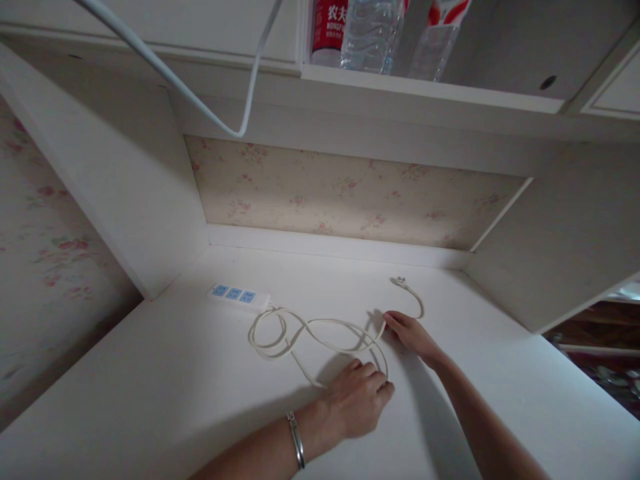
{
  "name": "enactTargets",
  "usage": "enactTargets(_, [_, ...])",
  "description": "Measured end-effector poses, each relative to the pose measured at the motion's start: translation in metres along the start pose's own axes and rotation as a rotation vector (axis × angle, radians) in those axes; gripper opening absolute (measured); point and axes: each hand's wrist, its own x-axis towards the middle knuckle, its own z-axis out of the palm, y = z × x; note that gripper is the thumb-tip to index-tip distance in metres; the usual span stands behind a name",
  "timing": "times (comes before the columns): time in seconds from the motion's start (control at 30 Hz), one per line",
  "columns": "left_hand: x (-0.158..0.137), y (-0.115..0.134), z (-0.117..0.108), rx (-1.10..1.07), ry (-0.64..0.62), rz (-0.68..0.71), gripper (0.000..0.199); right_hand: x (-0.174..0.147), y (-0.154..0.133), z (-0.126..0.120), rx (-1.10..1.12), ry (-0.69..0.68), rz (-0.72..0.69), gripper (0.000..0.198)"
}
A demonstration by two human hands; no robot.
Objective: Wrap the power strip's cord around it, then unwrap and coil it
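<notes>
A white power strip (233,297) with three blue sockets lies toward the left of the white desktop. Its cream cord (330,321) spreads rightward in loose, crossing loops and ends in a plug (399,282) near the back. My right hand (407,332) pinches the cord between thumb and fingers, a short way before the plug. Closer to me, my left hand (361,398) has its fingers curled over the front stretch of the cord, which runs under it. A silver bracelet (296,440) circles my left wrist.
Above the desktop, a shelf (430,87) holds several plastic bottles (373,37). A pale cable (165,73) hangs down in front of the upper cabinet. Side panels (120,167) bound the desktop left and right, with flowered wallpaper (345,193) behind.
</notes>
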Motion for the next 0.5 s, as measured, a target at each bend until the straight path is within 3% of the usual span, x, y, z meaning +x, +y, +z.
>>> enactTargets(0.23, [0.002,-0.012,0.005,-0.111,0.103,-0.232,0.013,-0.021,-0.031,0.016,0.059,-0.174,-0.039,0.050])
enactTargets(0.37, [0.000,-0.017,0.014,-0.160,0.168,-0.482,0.015,-0.039,-0.051,0.023,0.059,-0.317,-0.202,0.041])
enactTargets(0.5, [-0.001,-0.023,0.011,-0.277,0.129,-0.610,0.022,-0.042,-0.039,0.034,0.083,-0.232,-0.153,0.046])
